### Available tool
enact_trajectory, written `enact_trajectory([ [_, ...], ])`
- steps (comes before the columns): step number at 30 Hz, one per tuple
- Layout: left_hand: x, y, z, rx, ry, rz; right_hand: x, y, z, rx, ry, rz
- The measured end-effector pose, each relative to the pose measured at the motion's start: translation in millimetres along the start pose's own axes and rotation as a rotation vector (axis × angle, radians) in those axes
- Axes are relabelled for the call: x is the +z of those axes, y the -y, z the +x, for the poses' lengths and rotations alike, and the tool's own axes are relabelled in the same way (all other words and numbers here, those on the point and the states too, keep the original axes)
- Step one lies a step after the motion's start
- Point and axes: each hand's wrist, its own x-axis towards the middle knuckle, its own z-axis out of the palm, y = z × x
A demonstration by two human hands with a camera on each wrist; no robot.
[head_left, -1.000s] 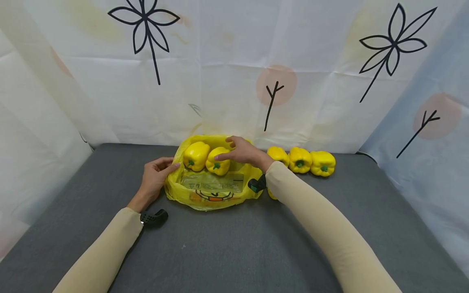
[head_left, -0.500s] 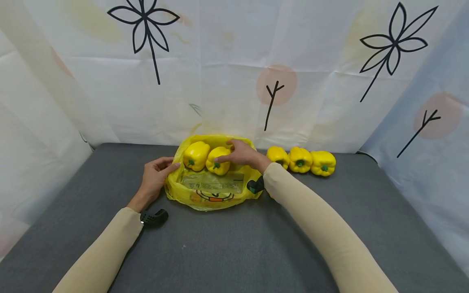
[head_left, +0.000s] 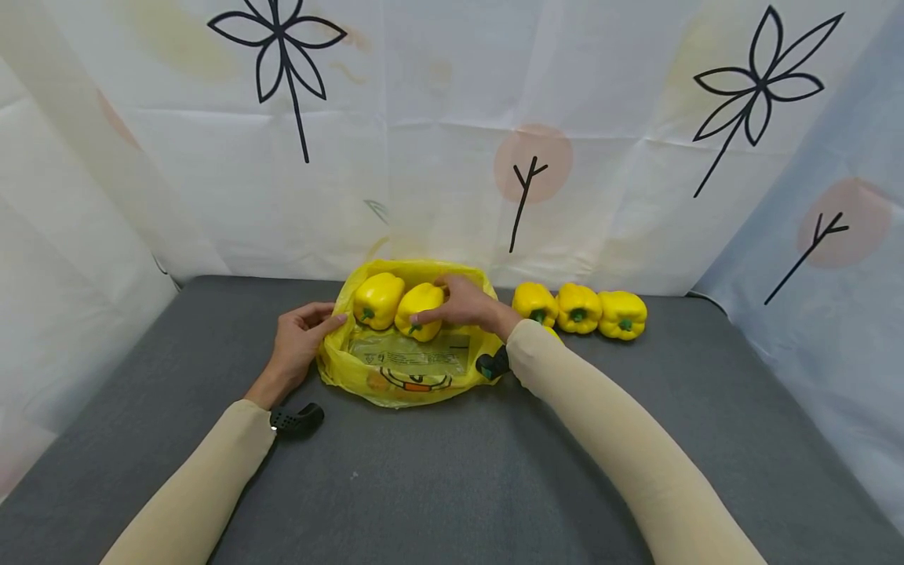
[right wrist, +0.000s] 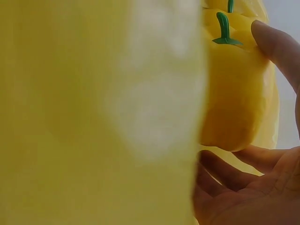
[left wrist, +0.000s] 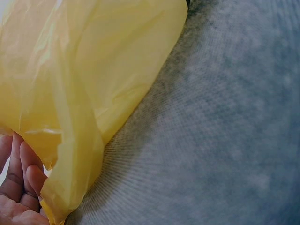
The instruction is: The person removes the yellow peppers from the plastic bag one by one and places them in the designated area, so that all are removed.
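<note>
A yellow plastic bag (head_left: 395, 392) lies with its mouth spread wide, a printed face on its front. Its left rim is pinched by my left hand (head_left: 298, 339); the left wrist view shows the fingers (left wrist: 28, 161) at the bag's edge. Inside, my right hand (head_left: 466, 304) grips a yellow bell pepper (head_left: 420, 306) from the right. In the right wrist view the thumb (right wrist: 276, 42) lies near the green stem and other fingers are under the pepper (right wrist: 234, 98); bag plastic covers the left part. A second bell pepper (head_left: 378, 300) sits beside it, at the left.
Three yellow bell peppers, the nearest to the bag (head_left: 534, 302), the middle one (head_left: 578, 308) and the rightmost one (head_left: 622, 315), stand in a row at the right. Another pepper (head_left: 554, 333) peeks out behind my right sleeve. A printed cloth (head_left: 438, 157) hangs behind the grey table (head_left: 395, 486).
My right hand has lowered slightly and its fingers have closed round the right pepper in the bag, which has tilted a little. The left hand has stayed still at the rim.
</note>
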Motion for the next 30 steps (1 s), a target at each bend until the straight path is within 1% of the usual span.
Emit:
enact_trajectory([
  [8, 0.5, -0.1, -0.8, -0.001, -0.012, 0.005, 4, 1, -2.6, -0.022, -0.009, -0.021],
  [15, 0.5, -1.6, -1.6, -0.01, -0.01, -0.006, 3, 4, -8.0, -0.037, -0.015, -0.008],
  [22, -0.2, -0.6, -1.6, 0.003, 0.003, 0.006, -1, 8, -16.4, -0.06, -0.016, 0.015],
  [25, 0.0, -0.5, -1.3, 0.003, 0.003, 0.007, -4, 10, -20.7, -0.077, -0.012, 0.044],
  [30, 0.7, -1.7, -0.9, -0.005, 0.0, 0.007, -9, 13, -28.3, -0.108, 0.003, 0.136],
])
